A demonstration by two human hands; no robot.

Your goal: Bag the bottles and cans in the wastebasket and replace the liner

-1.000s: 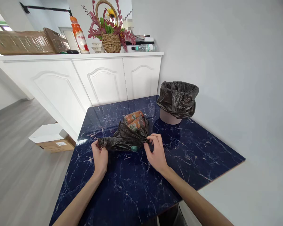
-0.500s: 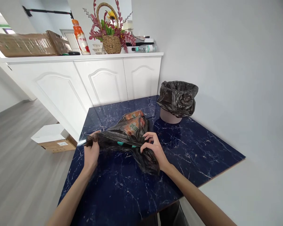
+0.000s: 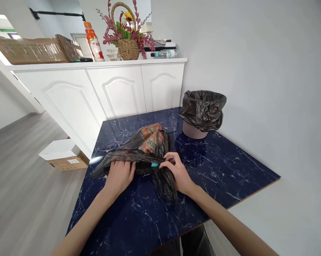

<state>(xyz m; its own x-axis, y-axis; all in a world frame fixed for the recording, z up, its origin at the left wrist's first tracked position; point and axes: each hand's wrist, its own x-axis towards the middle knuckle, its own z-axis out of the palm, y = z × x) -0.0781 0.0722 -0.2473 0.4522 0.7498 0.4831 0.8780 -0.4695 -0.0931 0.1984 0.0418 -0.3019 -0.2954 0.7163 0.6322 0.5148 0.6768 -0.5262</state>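
Observation:
A dark, thin plastic bag (image 3: 139,151) lies on the blue marble table (image 3: 229,167), with orange packets showing through its top. My left hand (image 3: 119,175) grips the bag's stretched left flap, fingers curled over it. My right hand (image 3: 177,171) pinches the bag's right flap, which hangs twisted toward me. A small teal piece (image 3: 154,165) shows between my hands at the bag's mouth.
A small bin (image 3: 201,114) lined with a dark bag stands at the table's far right. Behind it runs a white cabinet (image 3: 114,89) carrying a flower basket (image 3: 127,39), an orange bottle (image 3: 94,39) and cardboard boxes (image 3: 32,49). A white-topped box (image 3: 61,154) sits on the floor at left.
Both hands pulled the bag's two flaps apart and toward me. My left hand then slid right along its flap toward the middle; the right flap now hangs twisted under my right hand.

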